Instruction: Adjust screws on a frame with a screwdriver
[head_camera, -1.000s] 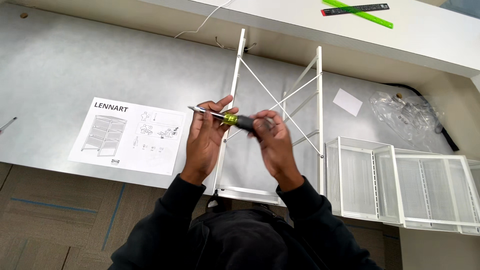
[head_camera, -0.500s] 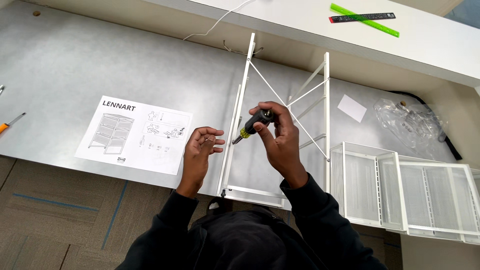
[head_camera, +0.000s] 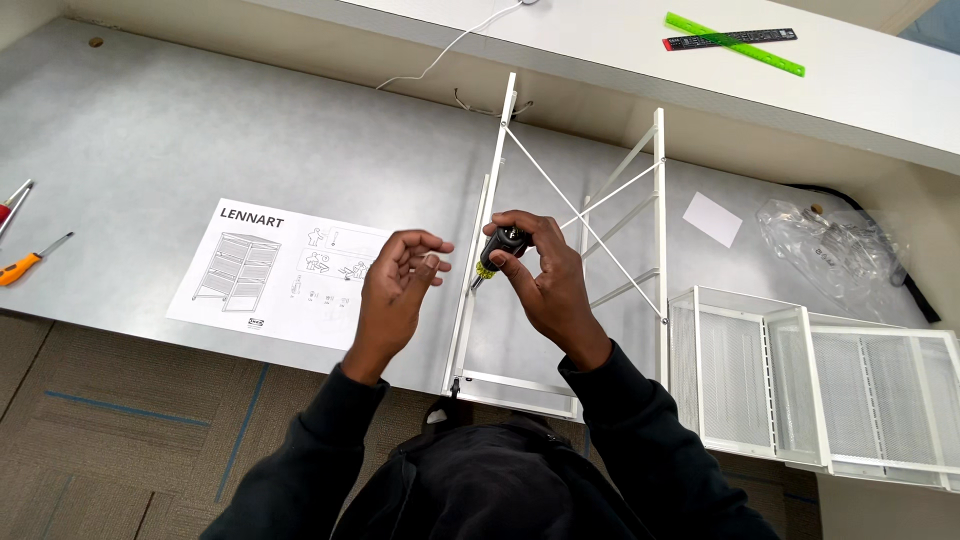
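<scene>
The right hand (head_camera: 540, 275) grips a black and yellow screwdriver (head_camera: 497, 252) at the white metal frame (head_camera: 660, 220). The left hand (head_camera: 400, 285) hovers half open above the tabletop (head_camera: 200, 130), beside the instruction sheet (head_camera: 270, 275).

Two mesh drawers (head_camera: 745, 370), three screwdrivers (head_camera: 500, 250)

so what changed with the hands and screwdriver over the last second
The left hand let go of the screwdriver and now hangs open beside it. The right hand kept hold and swung the tool from lying level across both hands to pointing down at the white metal frame. The instruction sheet, frame and wire baskets stayed put on the grey table.
</scene>
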